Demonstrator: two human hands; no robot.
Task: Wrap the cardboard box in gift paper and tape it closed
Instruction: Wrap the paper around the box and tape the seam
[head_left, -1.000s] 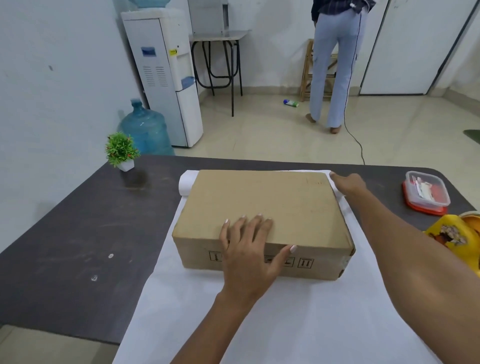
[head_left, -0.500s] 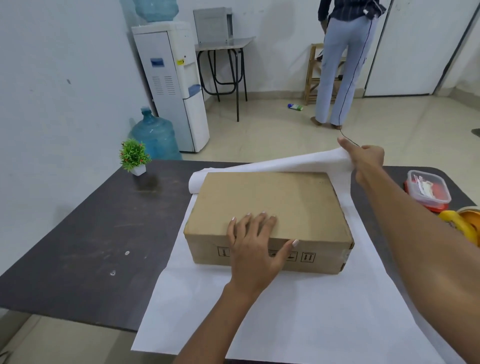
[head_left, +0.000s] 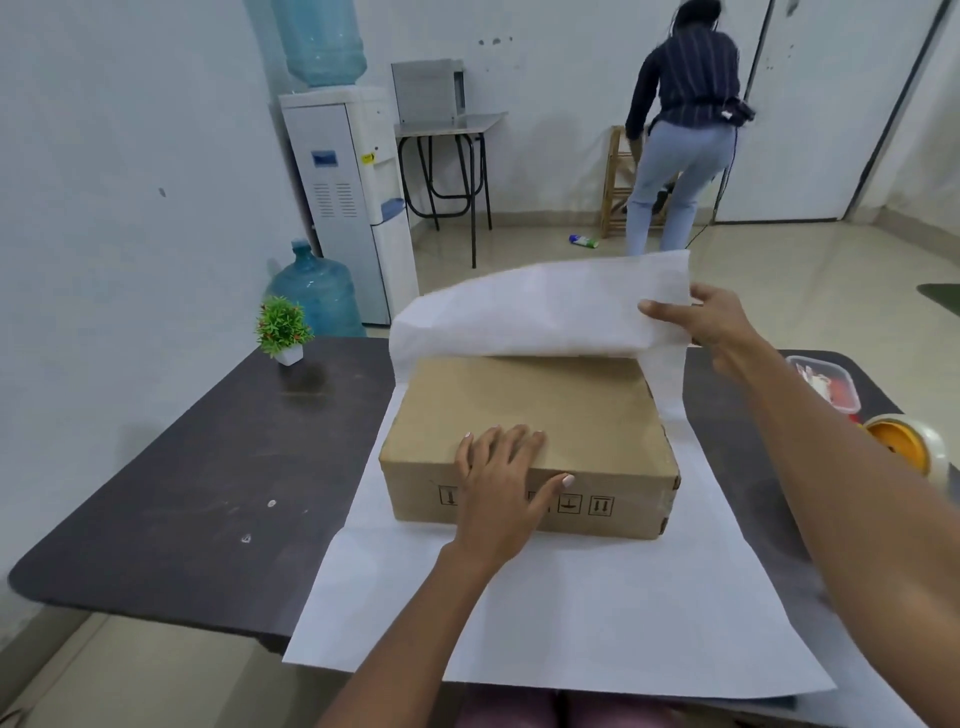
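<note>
Small potted plant (head_left: 282, 328) at table's (head_left: 171, 499) far left. Cardboard box (head_left: 524, 410) closed, flat on white gift paper (head_left: 597, 613) mid-table. Left hand (head_left: 501, 480) on box's near top edge, fingers straight, spread, thumb down front face. Right hand (head_left: 714, 319) pinches paper's far edge, flap raised above box's far side. Far right: clear container (head_left: 826, 382) with red base, contents unclear; tape roll (head_left: 906, 447) beside it.
</note>
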